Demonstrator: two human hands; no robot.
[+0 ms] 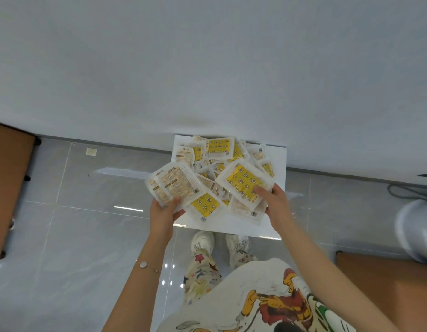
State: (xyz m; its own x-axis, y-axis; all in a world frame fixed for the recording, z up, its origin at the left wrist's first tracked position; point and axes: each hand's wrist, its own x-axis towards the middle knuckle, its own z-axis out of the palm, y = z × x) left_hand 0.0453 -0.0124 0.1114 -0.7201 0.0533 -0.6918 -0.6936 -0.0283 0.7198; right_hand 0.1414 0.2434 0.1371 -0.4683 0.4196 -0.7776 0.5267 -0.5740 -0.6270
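Glossy grey floor tiles (88,236) below a pale wall (207,68) filling the upper half of the frame. At centre, pushed against the foot of that wall, a white board (278,164) bearing a loose heap of sealed sachets (216,149), some turned to their yellow star-and-moon print, others to their pale label side. Just left of centre, left hand (163,215) over the board's left edge, gripping a small fan of label-side sachets (176,185): thumb (175,202) pressed on top at the near edge, other fingers curled underneath and mostly hidden. Just right of centre, right hand (275,202) pinching the near corner of a yellow-patterned sachet (246,182) topmost on the heap's right side, thumb (260,190) on top, remaining fingers tucked below it. Thin bracelet (144,264) on the left wrist. White sneakers (202,240) just below the board. Brown furniture (9,183) at the left edge.
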